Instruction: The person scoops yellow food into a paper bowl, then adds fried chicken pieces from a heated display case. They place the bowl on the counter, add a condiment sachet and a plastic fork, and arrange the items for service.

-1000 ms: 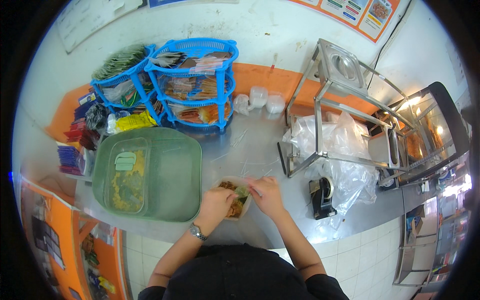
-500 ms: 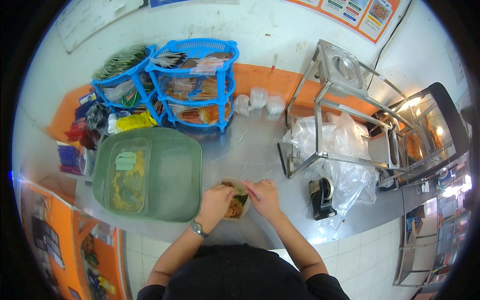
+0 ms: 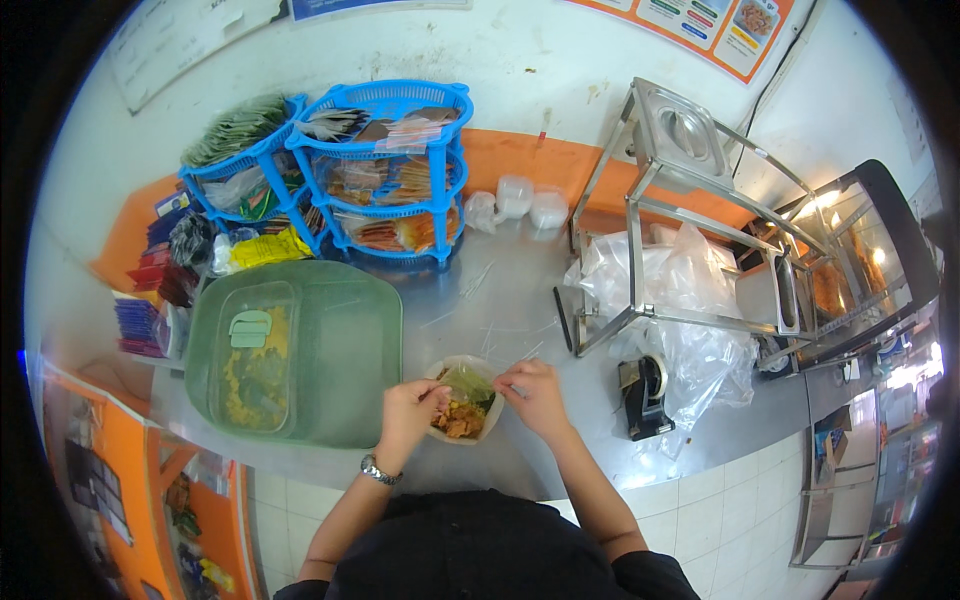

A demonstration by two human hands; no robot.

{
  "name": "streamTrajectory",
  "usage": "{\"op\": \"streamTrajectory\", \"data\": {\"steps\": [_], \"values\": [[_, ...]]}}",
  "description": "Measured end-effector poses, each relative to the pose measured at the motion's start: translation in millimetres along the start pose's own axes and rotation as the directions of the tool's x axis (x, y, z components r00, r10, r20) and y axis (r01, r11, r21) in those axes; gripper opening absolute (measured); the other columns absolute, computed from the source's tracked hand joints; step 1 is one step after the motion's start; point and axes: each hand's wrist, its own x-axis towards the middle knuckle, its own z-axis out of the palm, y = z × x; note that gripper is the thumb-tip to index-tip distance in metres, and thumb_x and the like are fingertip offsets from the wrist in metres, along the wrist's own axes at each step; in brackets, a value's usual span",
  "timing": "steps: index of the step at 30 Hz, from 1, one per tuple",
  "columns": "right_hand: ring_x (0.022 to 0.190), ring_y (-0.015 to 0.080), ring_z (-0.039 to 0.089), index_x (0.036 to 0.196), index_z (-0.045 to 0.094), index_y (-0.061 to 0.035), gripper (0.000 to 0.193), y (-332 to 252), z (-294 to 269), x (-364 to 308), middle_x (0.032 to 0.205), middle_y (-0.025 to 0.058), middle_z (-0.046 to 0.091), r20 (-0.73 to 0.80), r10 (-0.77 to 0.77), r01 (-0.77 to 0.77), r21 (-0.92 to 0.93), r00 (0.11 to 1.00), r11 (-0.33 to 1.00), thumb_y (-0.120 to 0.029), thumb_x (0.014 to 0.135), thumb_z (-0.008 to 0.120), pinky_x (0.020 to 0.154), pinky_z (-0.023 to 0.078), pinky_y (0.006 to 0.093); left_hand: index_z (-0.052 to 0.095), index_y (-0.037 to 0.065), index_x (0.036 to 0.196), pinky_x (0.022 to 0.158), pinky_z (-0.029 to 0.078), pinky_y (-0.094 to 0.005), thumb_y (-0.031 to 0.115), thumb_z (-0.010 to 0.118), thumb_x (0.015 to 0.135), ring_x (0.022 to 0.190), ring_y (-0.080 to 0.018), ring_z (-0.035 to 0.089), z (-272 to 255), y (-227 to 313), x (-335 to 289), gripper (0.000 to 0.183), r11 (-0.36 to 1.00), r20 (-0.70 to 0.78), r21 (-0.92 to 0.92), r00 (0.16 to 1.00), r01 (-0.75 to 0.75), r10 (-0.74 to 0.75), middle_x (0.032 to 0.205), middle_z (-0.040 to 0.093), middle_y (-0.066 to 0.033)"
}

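Observation:
A pale, roughly round bowl (image 3: pixel 463 440) of food stands on the steel counter close in front of me. Brown chunks, yellow bits and something pale green lie in it. At its left rim is my left hand (image 3: pixel 408 412), thumb and fingers pinched together. Over on the right rim my right hand (image 3: pixel 534 394) is closed in a similar pinch. Whatever either set of fingertips holds is too small or hidden to make out. Left of the bowl rests a large green tray (image 3: pixel 350 360), with a lidded clear container (image 3: pixel 262 365) of yellow food on it.
Blue tiered baskets (image 3: pixel 385 205) of packets stand at the back left. Thin clear sticks (image 3: pixel 478 280) lie on the counter (image 3: pixel 450 320) beyond the bowl. To the right are a black tape dispenser (image 3: pixel 644 400), clear plastic bags (image 3: pixel 690 290) and a metal rack (image 3: pixel 636 240).
My hands have drawn apart from over the bowl's far side to its left and right rims, the left one moving left and nearer me. More of the food shows now.

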Motion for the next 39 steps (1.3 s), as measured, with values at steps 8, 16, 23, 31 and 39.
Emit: {"op": "streamTrajectory", "data": {"steps": [8, 16, 23, 31, 39], "values": [[0.086, 0.0214, 0.054, 0.082, 0.068, -0.0145, 0.007, -7.5, 3.6, 4.2, 0.085, -0.0008, 0.06, -0.002, 0.012, -0.012, -0.124, 1.0, 0.992, -0.016, 0.075, 0.068, 0.077, 0.035, 0.0369, 0.067, -0.004, 0.082, 0.053, 0.048, -0.0254, 0.006, 0.065, 0.081, 0.057, -0.0134, 0.061, 2.6, -6.7, -0.4, 0.01, 0.971, -0.018, 0.176, 0.985, -0.163, 0.169, 0.067, 0.065, -0.0107], [0.086, 0.0224, 0.057, 0.085, 0.068, -0.0117, 0.016, -22.2, -14.4, 12.6, 0.095, 0.0028, 0.063, -0.025, -0.04, 0.043, 0.169, 0.999, 0.985, -0.012, 0.07, 0.073, 0.08, 0.038, 0.038, 0.065, 0.002, 0.082, 0.06, 0.048, -0.0373, 0.011, 0.065, 0.078, 0.067, -0.031, 0.059, 0.8, 16.5, -3.5, 0.01, 0.775, 0.215, 0.408, 0.876, -0.482, 0.432, 0.074, 0.061, -0.0143], [0.077, 0.0212, 0.057, 0.082, 0.069, -0.0105, 0.012, -15.4, -11.5, 15.3, 0.076, 0.0028, 0.065, 0.081, -0.078, 0.08, -0.016, 0.994, 0.997, -0.013, 0.071, 0.072, 0.078, 0.037, 0.0337, 0.066, 0.006, 0.086, 0.062, 0.049, -0.0377, 0.016, 0.063, 0.08, 0.071, -0.0304, 0.061, 2.9, 32.5, 12.3, 0.012, 0.653, 0.309, 0.477, 0.808, -0.588, 0.502, 0.078, 0.062, -0.0112], [0.075, 0.0129, 0.058, 0.088, 0.067, -0.0068, 0.011, 18.0, 13.4, -10.4, 0.079, 0.0038, 0.064, -0.026, 0.507, -0.396, 0.589, 0.862, 0.704, -0.016, 0.086, 0.062, 0.065, 0.042, 0.0261, 0.068, 0.009, 0.091, 0.06, 0.05, -0.0338, 0.023, 0.065, 0.081, 0.069, -0.0232, 0.064, -17.6, 45.9, 20.9, 0.017, 0.696, 0.219, 0.505, 0.856, -0.511, 0.469, 0.081, 0.066, -0.0099], [0.075, 0.0111, 0.056, 0.11, 0.056, -0.0073, 0.028, 82.5, -17.1, -104.0, 0.086, 0.0021, 0.061, -0.014, 0.822, -0.467, 0.818, 0.569, 0.337, -0.005, 0.083, 0.06, 0.061, 0.043, 0.0228, 0.069, 0.006, 0.09, 0.062, 0.051, -0.0318, 0.017, 0.065, 0.08, 0.065, -0.0239, 0.065, -130.6, 44.6, 82.8, 0.016, 0.776, -0.164, 0.571, 0.889, -0.268, 0.428, 0.08, 0.067, -0.0125]]}}
